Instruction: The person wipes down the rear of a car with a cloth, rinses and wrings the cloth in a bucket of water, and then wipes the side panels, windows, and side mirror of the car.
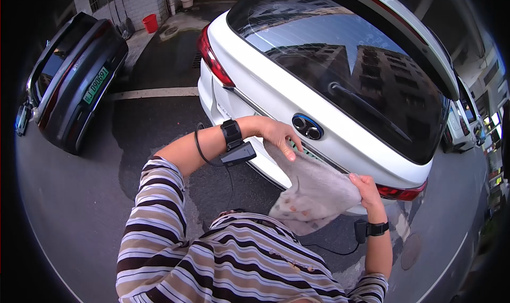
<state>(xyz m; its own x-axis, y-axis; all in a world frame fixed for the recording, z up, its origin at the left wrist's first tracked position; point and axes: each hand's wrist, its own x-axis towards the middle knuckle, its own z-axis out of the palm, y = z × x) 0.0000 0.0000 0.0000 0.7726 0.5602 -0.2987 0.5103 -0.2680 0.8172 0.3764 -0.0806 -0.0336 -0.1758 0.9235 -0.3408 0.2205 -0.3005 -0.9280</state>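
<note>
A greyish cleaning cloth [313, 188] hangs spread between my hands, with brownish spots on its lower part. My left hand [280, 135] is closed on its upper left corner, the thumb and fingers bent over the edge. At the upper right corner, my right hand [365, 190] pinches the fabric. Just beyond the cloth is the rear of a white car [255, 85], its lower tailgate and number plate partly hidden by the cloth and my left hand. Whether the cloth touches the car I cannot tell.
The car's rear wiper [366, 110] lies across the dark rear window [297, 42]. A dark car [74, 85] is parked at the left. A red bucket [151, 23] and a pale bucket [187, 0] stand near the wall. Cables run from the wrist devices on both arms.
</note>
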